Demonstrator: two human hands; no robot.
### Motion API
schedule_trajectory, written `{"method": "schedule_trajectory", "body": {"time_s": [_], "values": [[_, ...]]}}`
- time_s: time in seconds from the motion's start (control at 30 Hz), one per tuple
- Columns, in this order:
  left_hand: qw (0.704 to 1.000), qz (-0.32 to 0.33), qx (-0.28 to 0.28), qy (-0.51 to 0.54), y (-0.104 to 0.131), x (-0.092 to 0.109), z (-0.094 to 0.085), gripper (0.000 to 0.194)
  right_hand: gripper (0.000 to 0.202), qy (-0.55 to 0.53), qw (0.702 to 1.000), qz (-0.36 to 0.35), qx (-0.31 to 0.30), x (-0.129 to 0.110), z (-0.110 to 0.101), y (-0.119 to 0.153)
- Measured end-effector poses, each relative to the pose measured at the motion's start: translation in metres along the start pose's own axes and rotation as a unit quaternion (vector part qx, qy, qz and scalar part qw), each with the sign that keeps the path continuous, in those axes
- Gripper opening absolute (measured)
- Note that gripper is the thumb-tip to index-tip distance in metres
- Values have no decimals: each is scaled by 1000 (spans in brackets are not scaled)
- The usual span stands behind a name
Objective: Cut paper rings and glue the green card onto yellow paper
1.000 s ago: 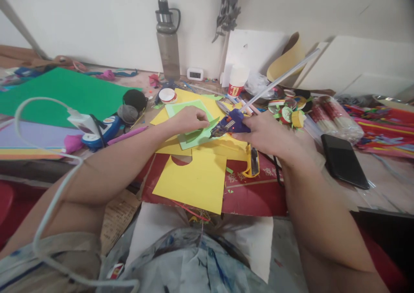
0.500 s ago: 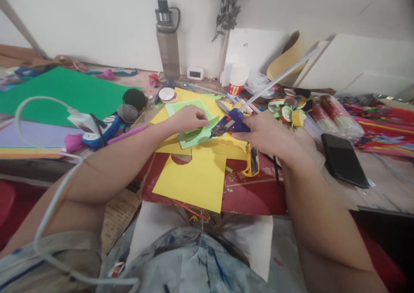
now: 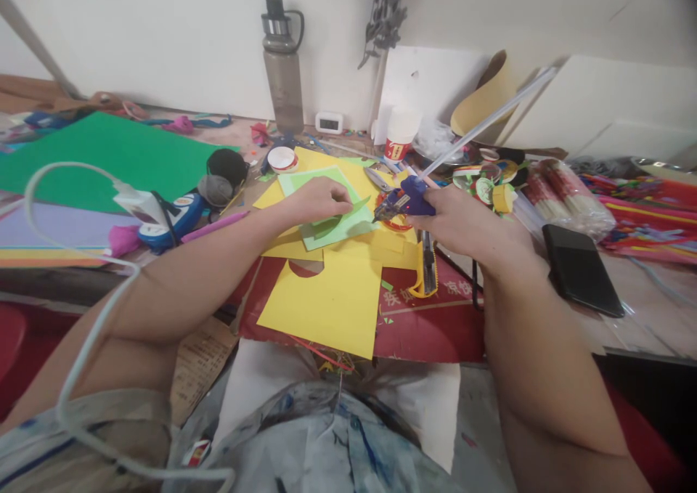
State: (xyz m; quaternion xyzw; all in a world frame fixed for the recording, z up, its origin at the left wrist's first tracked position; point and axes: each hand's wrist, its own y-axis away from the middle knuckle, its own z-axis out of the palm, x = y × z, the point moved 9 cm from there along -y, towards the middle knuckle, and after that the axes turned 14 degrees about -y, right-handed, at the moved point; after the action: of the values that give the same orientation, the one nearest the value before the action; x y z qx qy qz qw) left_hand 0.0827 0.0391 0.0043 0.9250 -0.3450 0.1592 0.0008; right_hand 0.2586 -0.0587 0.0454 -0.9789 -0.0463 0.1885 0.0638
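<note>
My left hand pinches a small piece of green paper over light green sheets. A blue hot glue gun is gripped in my right hand, its nozzle pointing left, apart from the green piece. From its back end a long clear glue stick slants up to the right. Yellow paper with a round cut-out at its top edge lies in front, more yellow sheets beneath the green ones. A yellow utility knife rests below my right hand. Scissors lie behind the glue gun, partly hidden.
A grey water bottle and a small white clock stand at the back, with a paper cup to their right. A black phone lies at right. Green sheet and a white cable are at left.
My right hand has drawn the glue gun to the right, away from the green paper piece. My left hand stays almost where it was, still pinching the piece.
</note>
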Motion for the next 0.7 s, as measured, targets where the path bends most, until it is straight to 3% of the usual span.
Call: {"method": "schedule_trajectory", "body": {"time_s": [0.13,0.3,0.6,0.7], "values": [[1000,-2,3,10,-1,-2,1,23,26,-24,999,40,8,-4,5,-1],[1000,-10,2,7,2,0,0,23,23,-36,999,28,5,-10,5,0],[997,56,-8,-52,9,19,1,28,16,-115,990,78,26,23,-23,3],[988,124,-5,-91,12,29,5,28,19,-165,983,81,28,34,-25,3]]}}
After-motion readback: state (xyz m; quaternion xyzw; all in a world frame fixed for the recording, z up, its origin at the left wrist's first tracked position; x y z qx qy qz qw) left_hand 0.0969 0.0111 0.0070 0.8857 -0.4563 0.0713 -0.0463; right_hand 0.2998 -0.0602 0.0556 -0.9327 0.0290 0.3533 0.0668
